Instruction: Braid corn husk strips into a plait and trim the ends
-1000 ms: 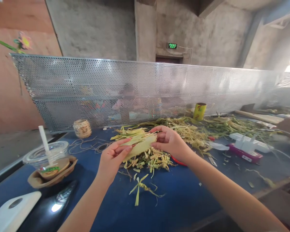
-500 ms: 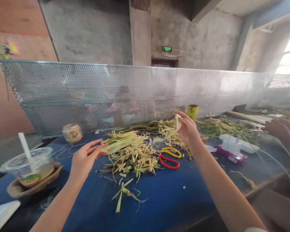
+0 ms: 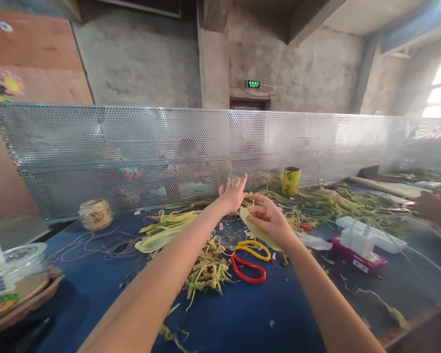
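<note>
My right hand [image 3: 266,218] is closed on a pale yellow-green leaf strip [image 3: 260,234] that hangs down from its fingers above the blue table [image 3: 242,314]. My left hand [image 3: 233,192] reaches far forward with fingers spread, just over the heap of cut leaves near the mesh screen. Two pairs of scissors lie below my right hand: a yellow pair [image 3: 256,247] and a red pair [image 3: 246,269]. A flat bundle of green strips [image 3: 161,235] lies to the left, with a pile of chopped scraps [image 3: 208,267] in front of it.
A perforated metal screen [image 3: 132,147] runs across the back. A yellow-green tube [image 3: 291,180] stands by it. A cup with a straw [image 3: 11,274] sits at far left, a twine roll [image 3: 95,214] behind. A white-and-pink device [image 3: 360,245] lies right. Another person's hand [image 3: 435,208] shows at the right edge.
My left hand has left the green bundle and stretched forward and right to the far heap. My right hand has drawn back toward me and lower, still gripping the leaf strip.
</note>
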A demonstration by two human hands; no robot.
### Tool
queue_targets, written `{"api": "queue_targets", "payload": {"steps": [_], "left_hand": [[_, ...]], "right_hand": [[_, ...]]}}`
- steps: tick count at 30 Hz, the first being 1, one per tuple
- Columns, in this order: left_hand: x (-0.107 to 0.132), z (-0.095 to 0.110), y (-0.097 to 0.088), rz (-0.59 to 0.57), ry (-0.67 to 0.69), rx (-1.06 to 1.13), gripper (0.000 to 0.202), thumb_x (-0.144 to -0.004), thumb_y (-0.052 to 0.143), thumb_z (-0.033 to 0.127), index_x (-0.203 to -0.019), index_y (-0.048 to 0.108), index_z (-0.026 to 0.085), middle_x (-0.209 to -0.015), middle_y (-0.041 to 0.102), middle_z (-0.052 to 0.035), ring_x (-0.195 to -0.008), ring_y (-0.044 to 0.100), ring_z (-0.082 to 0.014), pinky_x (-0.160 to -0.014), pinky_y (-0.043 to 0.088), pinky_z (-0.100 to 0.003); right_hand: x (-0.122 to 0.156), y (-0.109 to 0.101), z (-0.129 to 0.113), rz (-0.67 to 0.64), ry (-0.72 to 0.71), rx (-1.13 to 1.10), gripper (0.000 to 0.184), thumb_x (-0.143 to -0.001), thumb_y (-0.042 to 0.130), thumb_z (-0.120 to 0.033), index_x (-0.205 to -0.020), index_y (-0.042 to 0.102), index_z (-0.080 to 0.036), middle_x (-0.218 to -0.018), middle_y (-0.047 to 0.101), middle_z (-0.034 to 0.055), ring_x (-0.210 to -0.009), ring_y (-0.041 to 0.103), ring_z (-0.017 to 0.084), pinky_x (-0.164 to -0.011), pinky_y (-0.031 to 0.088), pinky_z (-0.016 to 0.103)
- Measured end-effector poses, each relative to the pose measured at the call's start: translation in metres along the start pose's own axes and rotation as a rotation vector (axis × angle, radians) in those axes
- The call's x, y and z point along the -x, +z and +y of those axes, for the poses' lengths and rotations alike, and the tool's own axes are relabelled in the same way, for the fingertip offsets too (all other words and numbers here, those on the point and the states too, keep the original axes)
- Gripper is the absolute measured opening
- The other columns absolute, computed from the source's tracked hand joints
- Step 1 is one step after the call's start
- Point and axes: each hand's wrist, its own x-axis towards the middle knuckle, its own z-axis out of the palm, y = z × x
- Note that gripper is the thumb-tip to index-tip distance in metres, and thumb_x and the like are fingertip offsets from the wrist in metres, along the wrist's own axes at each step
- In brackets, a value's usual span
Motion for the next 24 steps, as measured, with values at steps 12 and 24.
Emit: {"api": "queue_targets", "payload": {"steps": [12, 24], "left_hand": [[0.065, -0.004, -0.034, -0.348, 0.055, 0.174, 0.083, -0.071, 0.062, 0.027, -0.139, 0.016, 0.015, -0.094, 0.069, -0.011, -0.078, 0.064, -0.0178, -0.07, 0.048, -0.031], [0.114, 0.007, -0.054, -0.017, -0.024, 0.005, 0.073, -0.069, 0.061, 0.019, -0.135, 0.031, 0.016, -0.068, 0.067, -0.0025, -0.063, 0.06, -0.0156, -0.068, 0.046, -0.03]], "right_hand": [[-0.002, 0.008, 0.014, 0.026, 0.101, 0.224, 0.052, -0.06, 0.068, -0.023, -0.104, 0.041, -0.019, -0.064, 0.064, -0.0026, -0.063, 0.061, 0.014, -0.064, 0.046, 0.029], [0.013, 0.039, 0.01, -0.054, 0.224, 0.02, 0.042, -0.061, 0.07, -0.024, -0.097, 0.05, -0.017, -0.064, 0.067, -0.0018, -0.05, 0.057, 0.01, -0.05, 0.042, 0.021]]}}
